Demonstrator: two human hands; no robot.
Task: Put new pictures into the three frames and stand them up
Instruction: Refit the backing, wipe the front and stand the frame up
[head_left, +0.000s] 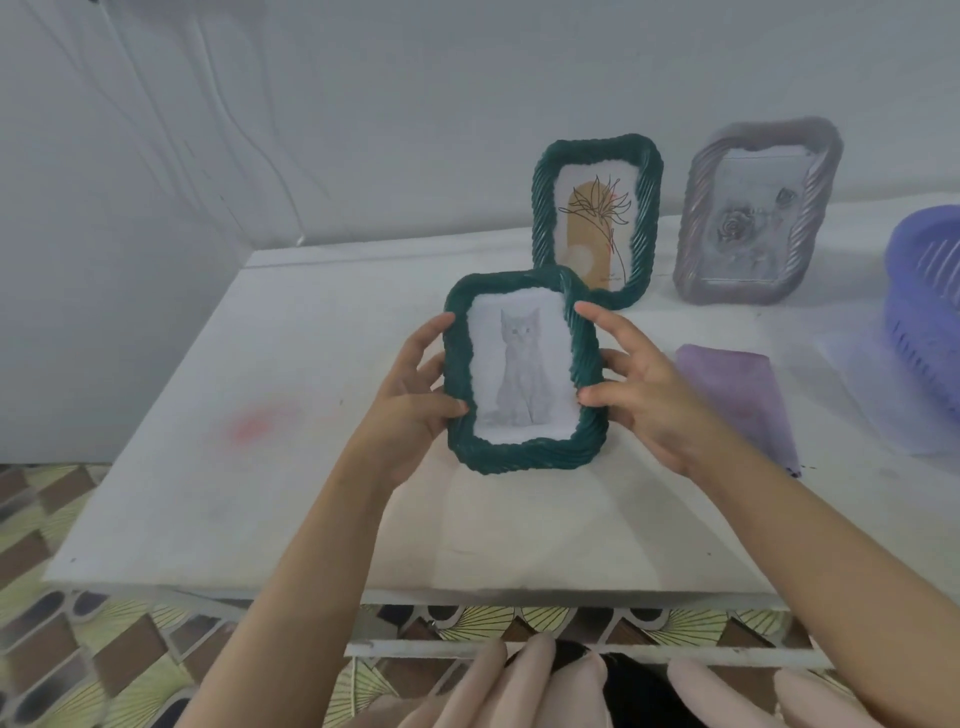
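Observation:
A dark green rope-edged frame with a picture of a grey cat is upright near the middle of the white table. My left hand grips its left edge, thumb on the front. My right hand holds its right edge with thumb and fingers. Behind it a second green frame with a line-drawn flower stands upright. To the right of that stands a silver-grey frame holding a rose picture.
A purple sheet lies flat on the table right of my right hand. A purple plastic basket sits at the right edge, with pale paper under it. A white wall rises behind the table. Patterned floor shows at left.

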